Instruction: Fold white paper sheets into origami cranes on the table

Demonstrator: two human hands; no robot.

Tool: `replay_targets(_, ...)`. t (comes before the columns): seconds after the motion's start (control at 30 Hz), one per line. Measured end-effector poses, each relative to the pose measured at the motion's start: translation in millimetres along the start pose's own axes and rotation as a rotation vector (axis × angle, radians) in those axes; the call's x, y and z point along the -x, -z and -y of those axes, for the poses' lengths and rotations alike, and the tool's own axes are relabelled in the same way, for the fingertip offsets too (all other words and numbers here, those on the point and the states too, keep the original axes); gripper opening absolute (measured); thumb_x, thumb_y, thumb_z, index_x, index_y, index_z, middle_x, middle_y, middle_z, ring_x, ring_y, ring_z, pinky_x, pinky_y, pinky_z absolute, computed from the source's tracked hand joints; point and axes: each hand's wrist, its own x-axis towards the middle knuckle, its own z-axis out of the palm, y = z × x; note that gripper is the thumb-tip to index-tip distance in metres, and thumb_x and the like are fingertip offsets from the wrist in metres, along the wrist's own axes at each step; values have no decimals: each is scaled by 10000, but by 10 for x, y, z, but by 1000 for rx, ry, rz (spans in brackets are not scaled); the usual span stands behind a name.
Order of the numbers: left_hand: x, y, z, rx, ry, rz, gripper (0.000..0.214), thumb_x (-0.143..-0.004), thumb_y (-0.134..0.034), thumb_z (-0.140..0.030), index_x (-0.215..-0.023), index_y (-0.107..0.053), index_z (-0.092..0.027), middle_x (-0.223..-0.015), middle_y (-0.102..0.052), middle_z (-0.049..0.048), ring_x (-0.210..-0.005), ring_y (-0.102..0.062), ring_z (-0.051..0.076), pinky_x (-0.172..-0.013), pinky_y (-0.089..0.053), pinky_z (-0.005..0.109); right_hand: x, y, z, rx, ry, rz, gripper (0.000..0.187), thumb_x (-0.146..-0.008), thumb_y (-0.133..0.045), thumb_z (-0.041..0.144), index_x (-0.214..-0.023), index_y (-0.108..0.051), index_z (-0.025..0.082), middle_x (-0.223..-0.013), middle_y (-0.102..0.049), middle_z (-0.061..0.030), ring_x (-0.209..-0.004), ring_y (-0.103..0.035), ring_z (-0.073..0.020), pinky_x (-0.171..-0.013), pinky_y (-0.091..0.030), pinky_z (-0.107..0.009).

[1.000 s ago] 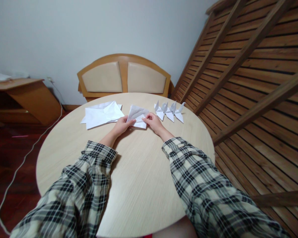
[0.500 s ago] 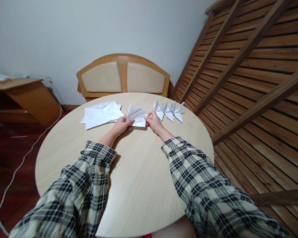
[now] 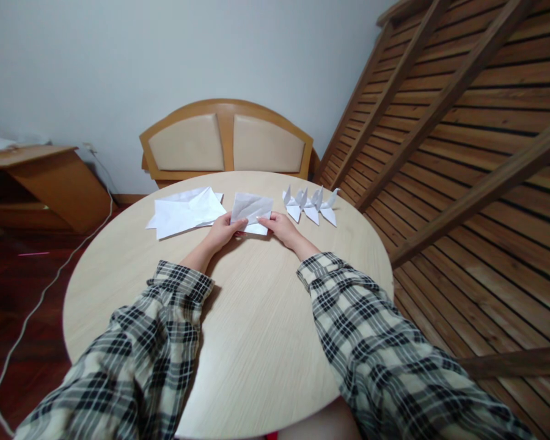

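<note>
A creased white paper [image 3: 252,208] is folded into a small square and rests on the round light-wood table [image 3: 238,342] at its far side. My left hand [image 3: 225,230] pinches the paper's near left corner with thumb and fingers. My right hand [image 3: 279,225] presses its fingers on the paper's near right edge. Both arms wear plaid sleeves. Right of the paper stand finished white paper cranes [image 3: 310,205] in a short row.
A loose pile of white sheets [image 3: 186,211] lies left of the folded paper. A wooden chair with padded back [image 3: 227,143] stands behind the table. A slatted wooden frame [image 3: 462,140] leans at the right. A low wooden cabinet [image 3: 41,183] and a white cable [image 3: 32,311] are at left.
The raised flap of the paper has been laid down flatter into a squarer shape. My right hand slid from the paper's right corner to its near edge.
</note>
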Motion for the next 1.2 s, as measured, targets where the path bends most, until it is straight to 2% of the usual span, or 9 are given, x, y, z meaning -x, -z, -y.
replay_targets(0.13, -4, 12, 9, -49, -2, -1, 213, -773, -722, -349, -815, -647, -155, -662, -593, 32, -551, -512, 129, -510, -396, 269, -5, 7, -11, 15, 19, -26, 223, -773, -694, 409, -798, -664, 189, -817, -691, -40, -728, -583, -166, -693, -453, -303)
replay_targets(0.3, -20, 27, 21, -104, 28, -4, 212, -761, -726, -332, -715, -623, -152, -626, -579, 28, -556, -522, 128, -516, -392, 262, -30, 11, -26, 50, 26, -145, 294, -784, -659, 477, -797, -644, 184, -777, -646, -13, -715, -547, -155, -684, -418, -285)
replay_targets(0.47, -28, 33, 34, -111, 54, 60, 185, -750, -737, -298, -818, -679, -136, -676, -628, 35, -571, -528, 121, -532, -394, 256, -40, 24, -34, 60, 34, -233, 379, -794, -614, 558, -692, -528, 203, -643, -498, 34, -616, -453, -135, -592, -350, -270)
replay_targets(0.67, -27, 34, 39, -116, 22, 124, 207, -731, -741, -270, -884, -710, -134, -756, -682, 62, -610, -549, 132, -556, -403, 265, -60, 40, -63, 36, 29, -267, 414, -769, -630, 587, -672, -461, 222, -633, -452, 44, -613, -433, -128, -574, -335, -260)
replay_targets(0.87, -19, 33, 12, -153, 17, 141, 143, -760, -717, -285, -778, -672, -150, -710, -695, 77, -584, -545, 134, -544, -395, 271, -103, 47, -115, -16, 9, -296, 378, -748, -638, 561, -699, -479, 221, -660, -500, 36, -643, -481, -138, -591, -380, -261)
replay_targets(1.07, -9, 38, 9, -175, 23, 167, 215, -806, -691, -327, -678, -655, -159, -670, -685, 81, -544, -497, 118, -537, -378, 279, -106, 47, -116, -92, 10, -314, 379, -708, -663, 562, -720, -496, 222, -701, -539, 26, -687, -521, -151, -615, -421, -269)
replay_targets(1.2, -3, 52, 23, -171, 31, 187, 226, -814, -683, -336, -684, -676, -151, -668, -675, 78, -542, -488, 114, -540, -364, 281, -96, 54, -109, -165, -15, -331, 381, -672, -694, 555, -749, -530, 220, -733, -558, 24, -727, -546, -158, -664, -465, -286)
